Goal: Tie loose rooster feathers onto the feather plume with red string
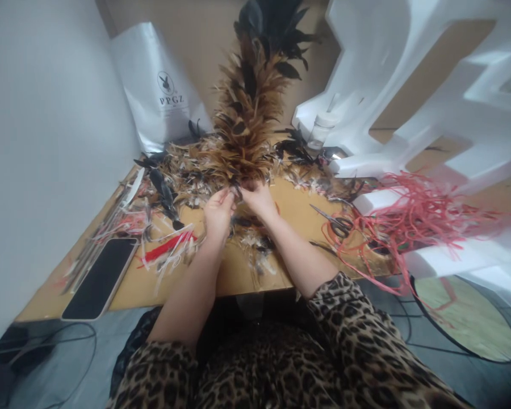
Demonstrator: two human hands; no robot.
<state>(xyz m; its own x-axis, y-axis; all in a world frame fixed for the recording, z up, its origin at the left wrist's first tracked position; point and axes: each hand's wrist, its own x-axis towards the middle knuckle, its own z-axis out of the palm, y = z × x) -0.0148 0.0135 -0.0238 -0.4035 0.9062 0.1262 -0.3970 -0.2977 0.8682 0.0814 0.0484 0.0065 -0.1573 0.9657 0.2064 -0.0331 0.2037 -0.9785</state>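
Feathers [191,165] litter the tabletop [292,200] around a feathered bundle [249,113], beside a pale wall [46,125].

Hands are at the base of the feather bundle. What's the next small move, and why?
Perhaps press the left hand closer under the feather bundle while the right hand steadies it. Both hands are at its lower end, though what they pinch is unclear; the scissors lie apart on the table.
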